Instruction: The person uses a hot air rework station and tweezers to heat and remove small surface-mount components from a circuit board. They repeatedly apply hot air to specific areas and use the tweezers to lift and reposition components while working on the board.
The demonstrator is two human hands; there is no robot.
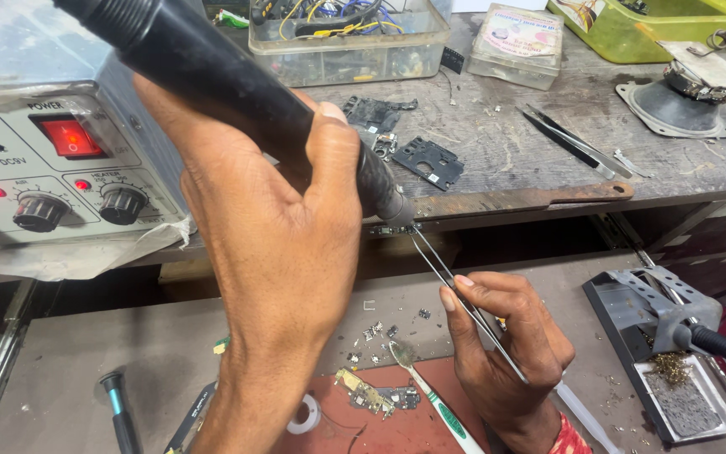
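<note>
- Far left of the frame: a grey rework station (52, 151) with a lit red switch, two small red lamps and two black knobs; it sits on the upper bench, with a plastic sheet sagging under its front edge
- Lower left, on the lower shelf (77, 353): a screwdriver with a black and blue grip (119, 412) lying by itself
- Left of centre: my left hand (275, 227) is closed in a full fist round the black hot-air handle (237, 92), thumb up along the barrel; the handle runs from the upper left corner down to its nozzle near the middle of the frame
- Centre: the nozzle tip points at a small circuit board (390, 229) resting on the front edge of the upper bench, and the tweezer tips meet the board at that same spot
- Bottom centre: a red mat (397, 429) with a stripped board and loose chips on it, a roll of white tape and a green and white toothbrush (434, 402)
- Right of centre: my right hand (506, 353) pinches thin metal tweezers (451, 277) between thumb and fingers, the other fingers curled in; the tweezers slant up and left to the board
- Upper centre to upper right: a clear tub of wires (346, 42), a black phone frame part (428, 161), spare tweezers and a speaker cone
- Lower right: a grey soldering iron stand (649, 311) with an iron resting in it and a tray holding brass wool
</note>
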